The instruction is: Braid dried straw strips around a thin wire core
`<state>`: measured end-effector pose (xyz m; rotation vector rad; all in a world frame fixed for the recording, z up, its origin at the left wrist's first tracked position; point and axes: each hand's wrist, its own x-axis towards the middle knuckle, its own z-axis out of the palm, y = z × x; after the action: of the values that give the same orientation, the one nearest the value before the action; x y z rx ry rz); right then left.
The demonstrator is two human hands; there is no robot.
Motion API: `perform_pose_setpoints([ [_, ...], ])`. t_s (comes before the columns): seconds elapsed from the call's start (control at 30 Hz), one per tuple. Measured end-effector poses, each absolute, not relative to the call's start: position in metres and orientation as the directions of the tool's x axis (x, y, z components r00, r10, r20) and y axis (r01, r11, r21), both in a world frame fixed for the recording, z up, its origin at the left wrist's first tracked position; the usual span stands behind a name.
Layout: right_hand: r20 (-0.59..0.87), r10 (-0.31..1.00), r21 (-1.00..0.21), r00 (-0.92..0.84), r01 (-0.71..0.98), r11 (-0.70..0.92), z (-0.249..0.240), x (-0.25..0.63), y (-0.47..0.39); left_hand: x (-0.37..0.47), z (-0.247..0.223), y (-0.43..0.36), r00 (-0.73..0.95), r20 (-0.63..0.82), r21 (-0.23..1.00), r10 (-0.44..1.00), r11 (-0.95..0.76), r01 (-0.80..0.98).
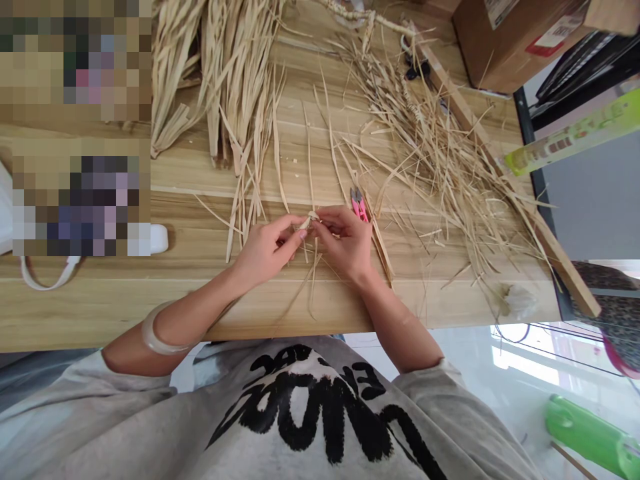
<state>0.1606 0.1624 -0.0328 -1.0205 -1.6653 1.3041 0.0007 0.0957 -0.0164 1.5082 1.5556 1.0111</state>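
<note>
Near the table's front edge, a small woven straw piece is pinched between my two hands. My left hand grips its left side with thumb and fingers. On its right side my right hand has its fingers closed on the same piece. Thin straw ends stick out above and below it. Pink-handled pliers lie just beyond my right hand. Long, wide straw strips are spread at the back left, some reaching down close to my left hand.
Thin straw scraps cover the right side, beside a long wooden bar. A cardboard box stands at the back right, near a yellow-green tube. A white object with a strap lies at the left. Part of the left is pixelated.
</note>
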Motion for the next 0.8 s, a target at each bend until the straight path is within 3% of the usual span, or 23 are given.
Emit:
perform_pose_setpoints([
  [0.23, 0.18, 0.901, -0.946, -0.395, 0.183, 0.269, -0.034, 0.162, 0.162, 0.001, -0.012, 0.095, -0.055, 0.0, 0.894, 0.999, 0.024, 0.447],
  [0.47, 0.171, 0.902, -0.953, -0.397, 0.165, 0.254, -0.033, 0.161, 0.161, 0.001, -0.012, 0.096, -0.069, -0.026, 0.904, 0.997, 0.053, 0.424],
  [0.7, -0.089, 0.926, -0.992, -0.367, 0.12, -0.047, -0.024, 0.159, 0.163, -0.004, -0.018, 0.096, -0.114, 0.007, 0.919, 0.993, 0.038, 0.392],
  [0.8, -0.145, 0.9, -0.985, -0.411, 0.142, -0.094, -0.021, 0.159, 0.164, -0.006, -0.021, 0.097, -0.134, 0.011, 0.918, 0.991, 0.043, 0.394],
])
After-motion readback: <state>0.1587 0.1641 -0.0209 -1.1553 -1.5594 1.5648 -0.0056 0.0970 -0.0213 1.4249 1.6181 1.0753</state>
